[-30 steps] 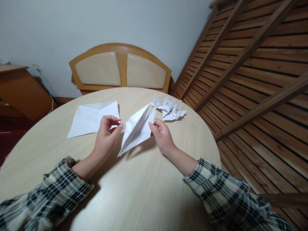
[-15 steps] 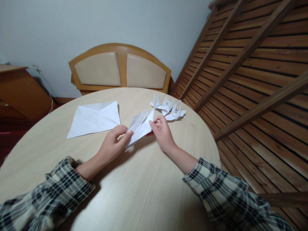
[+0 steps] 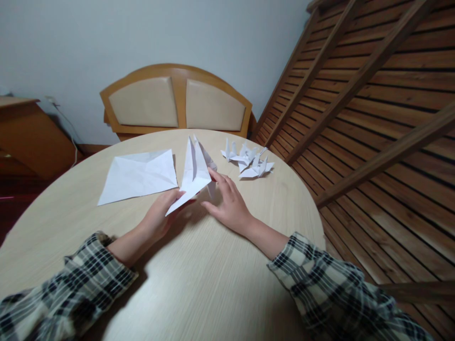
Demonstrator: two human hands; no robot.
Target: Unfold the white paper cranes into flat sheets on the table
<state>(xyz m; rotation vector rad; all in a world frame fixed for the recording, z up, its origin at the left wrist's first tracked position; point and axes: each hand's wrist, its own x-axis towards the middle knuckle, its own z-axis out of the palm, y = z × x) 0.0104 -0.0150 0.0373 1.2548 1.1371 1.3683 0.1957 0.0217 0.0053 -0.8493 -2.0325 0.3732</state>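
Note:
A partly folded sheet of white paper (image 3: 194,173) is held above the table, its two long points standing up and away from me. My left hand (image 3: 159,213) grips its near left corner, thumb on top and fingers underneath. On the other side, my right hand (image 3: 229,201) touches the paper's right edge with its fingertips; the thumb is spread apart from the fingers. To the left lies a creased white sheet (image 3: 140,175), flat on the table. Several white folded paper cranes (image 3: 249,160) sit close together beyond my right hand.
The round pale wooden table (image 3: 213,284) fills the lower middle. Behind it stands a wooden headboard with cream panels (image 3: 145,102) against the wall. A slatted wooden structure (image 3: 373,118) leans on the right, and a brown cabinet (image 3: 31,137) is at the far left.
The folded paper has turned, and its points now rise upright and apart. My right hand has gone from a pinch to spread fingers; my left hand has moved slightly left and down.

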